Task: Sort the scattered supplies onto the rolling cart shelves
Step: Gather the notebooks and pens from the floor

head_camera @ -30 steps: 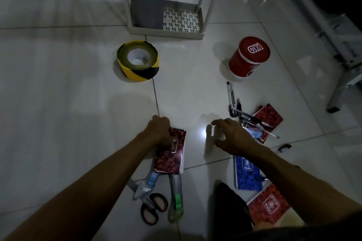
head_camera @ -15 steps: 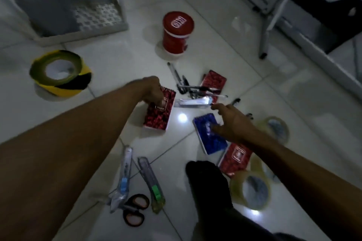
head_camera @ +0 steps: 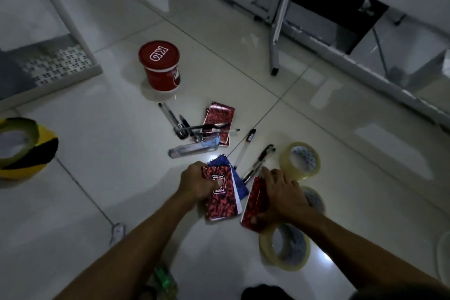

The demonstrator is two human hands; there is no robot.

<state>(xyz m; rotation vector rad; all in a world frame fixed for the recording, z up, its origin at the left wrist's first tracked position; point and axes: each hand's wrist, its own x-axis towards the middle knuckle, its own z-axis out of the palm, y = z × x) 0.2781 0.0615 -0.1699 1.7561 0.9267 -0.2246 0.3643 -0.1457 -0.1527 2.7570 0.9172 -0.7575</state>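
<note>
Gripping: the left hand (head_camera: 197,181) holds a red notebook (head_camera: 222,196) by its upper left corner, thumb pressed on the white label of the cover.
Blue notebook (head_camera: 233,173): lies directly under the red one, its spiral edge and right side showing past the red cover; the two are stacked and touching.
Right hand (head_camera: 280,196): fingers curled over a second red notebook (head_camera: 252,204), which stands tilted up on its long edge off the floor (head_camera: 109,143); thumb wraps the near end.
Hands: apart, each closed on its own notebook, side by side.
Clear tape rolls: one (head_camera: 300,161) just beyond the right hand, one (head_camera: 285,247) near the right wrist, a third (head_camera: 315,198) partly hidden behind the hand.
Pens (head_camera: 258,163): a few lie on the tile between the blue notebook and the far tape roll.
Pen pile (head_camera: 192,128): more pens and a clear case are heaped farther out, overlapping a third red notebook (head_camera: 220,114).
Red tub (head_camera: 160,66): upright with its lid on, beyond the pile.
Striped tape (head_camera: 22,147): yellow and black roll at the left edge, well apart from the hands.
Cart (head_camera: 60,61): white frame with a perforated bottom shelf, upper left; none of the notebooks is on it.
Lighting: dim, so small print is unreadable.
</note>
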